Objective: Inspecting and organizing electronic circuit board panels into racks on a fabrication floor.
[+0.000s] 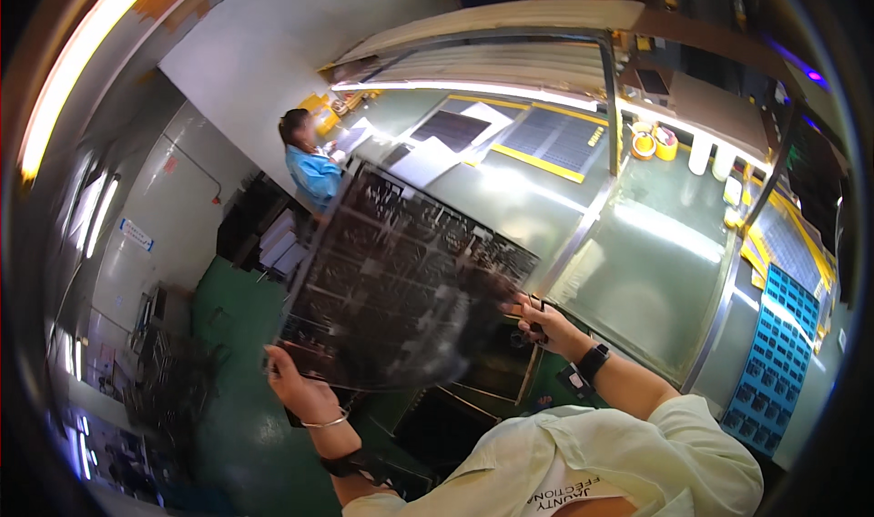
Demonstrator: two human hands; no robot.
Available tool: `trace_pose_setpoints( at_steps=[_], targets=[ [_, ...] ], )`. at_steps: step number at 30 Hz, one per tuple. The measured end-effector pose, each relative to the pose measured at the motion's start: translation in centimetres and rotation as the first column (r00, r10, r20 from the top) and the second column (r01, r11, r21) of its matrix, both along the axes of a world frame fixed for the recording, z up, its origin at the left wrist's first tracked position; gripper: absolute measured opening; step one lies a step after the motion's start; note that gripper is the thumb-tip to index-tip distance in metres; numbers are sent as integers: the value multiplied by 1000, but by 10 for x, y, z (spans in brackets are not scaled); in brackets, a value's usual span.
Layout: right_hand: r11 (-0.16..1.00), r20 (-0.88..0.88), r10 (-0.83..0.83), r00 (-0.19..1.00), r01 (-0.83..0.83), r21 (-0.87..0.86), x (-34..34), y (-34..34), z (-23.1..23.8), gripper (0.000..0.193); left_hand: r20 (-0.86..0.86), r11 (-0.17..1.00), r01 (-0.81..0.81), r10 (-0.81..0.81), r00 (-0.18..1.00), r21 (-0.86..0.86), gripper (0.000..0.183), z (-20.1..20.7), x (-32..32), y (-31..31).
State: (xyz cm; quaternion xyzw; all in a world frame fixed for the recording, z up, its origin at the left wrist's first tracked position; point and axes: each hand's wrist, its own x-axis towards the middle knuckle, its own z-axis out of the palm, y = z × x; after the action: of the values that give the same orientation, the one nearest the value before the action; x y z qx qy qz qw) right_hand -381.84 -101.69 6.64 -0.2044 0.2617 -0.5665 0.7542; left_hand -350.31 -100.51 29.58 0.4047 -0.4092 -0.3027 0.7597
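Observation:
A large dark glossy panel (391,271) with rows of fine printed patterns is held up tilted in front of me. Its left lower corner is gripped by my left hand (300,388), thumb on the near face. At the opposite, right edge, my right hand (551,328) has its fingers closed on the panel. Reflections on the surface blur part of the pattern, and whether the panel is film, glass or board I cannot tell. Below it stand dark framed panels (446,430), partly covered by the held one.
A long glass-topped table (655,280) runs along the right, with yellow-edged patterned sheets (551,139) on it. A blue patterned sheet (774,362) lies at the near right. Orange tape rolls (644,144) sit farther back. Another person (314,167) in blue stands at the far left end.

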Motion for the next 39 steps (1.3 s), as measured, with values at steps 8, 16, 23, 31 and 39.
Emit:
trace_pose_setpoints(
  at_steps=[8, 16, 23, 31, 39],
  targets=[
    [963, -651, -221, 726, 58, -262, -12, 2, 62, 11, -225, 741, 217, -91, 970, 635, 63, -189, 70, 0],
    [587, -749, -647, 144, -534, -609, 6, 25, 89, 26, 983, 952, 273, -167, 78, 140, 91, -146, -60, -24],
    [680, -767, -642, 24, -445, -583, -22, 48, 91, 15, 479, 454, 635, -865, 147, 625, 19, -153, -112, -20],
    [824, -846, -532, -42, -259, -505, -30, 64, 92, 14, 541, 639, 606, -754, 373, 473, 21, -164, -136, -6],
    [889, -906, -424, -11, -197, -414, -30, 60, 91, 19, 559, 755, 569, -639, 528, 326, 30, -145, -134, 13]
  ],
)
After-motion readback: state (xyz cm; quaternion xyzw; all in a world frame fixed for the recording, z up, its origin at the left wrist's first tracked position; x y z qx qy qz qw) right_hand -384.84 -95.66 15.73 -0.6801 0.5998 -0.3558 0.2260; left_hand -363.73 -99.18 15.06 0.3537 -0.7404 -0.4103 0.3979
